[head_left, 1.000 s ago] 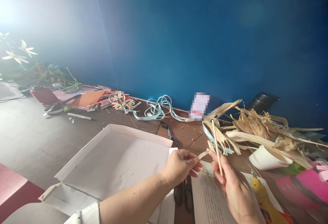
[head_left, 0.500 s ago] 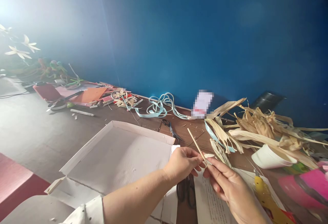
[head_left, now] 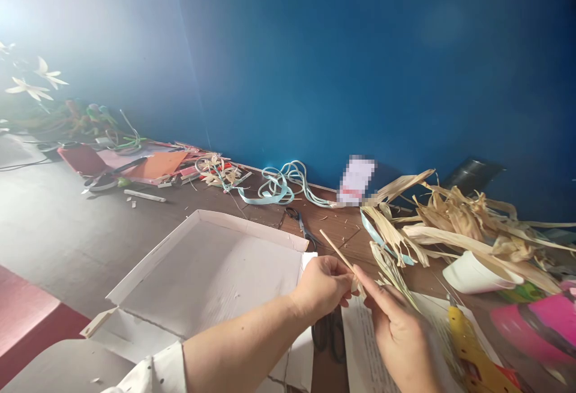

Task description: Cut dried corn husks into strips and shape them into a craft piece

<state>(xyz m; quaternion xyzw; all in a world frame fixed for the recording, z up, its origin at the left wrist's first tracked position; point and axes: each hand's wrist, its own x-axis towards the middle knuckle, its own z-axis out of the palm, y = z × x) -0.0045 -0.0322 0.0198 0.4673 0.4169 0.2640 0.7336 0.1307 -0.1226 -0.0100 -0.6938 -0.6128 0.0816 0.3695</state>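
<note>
And the thin stick (head_left: 335,249) has swung over to lean left since the earlier frame, with the two hands now drawn together around its lower end! From the left: white flowers (head_left: 29,88) in the glare, a pink box (head_left: 31,327), then the shallow cardboard tray (head_left: 216,276) on the worktop (head_left: 265,215). Here's the left hand (head_left: 324,285), just past the tray's right edge, fingertips pinched on a pale strip (head_left: 355,287). Right beside it, the right hand (head_left: 396,333) grips the stick, index finger stretched along it, above a printed sheet (head_left: 365,345). Farther right lie dried husks (head_left: 463,219), a white cup (head_left: 470,273) tipped over and a yellow tool (head_left: 470,345). It looks like the strip is being fitted against the stick, fingers hiding the join; the next move calls for a steady stick and a snug, gentle pinch.
</note>
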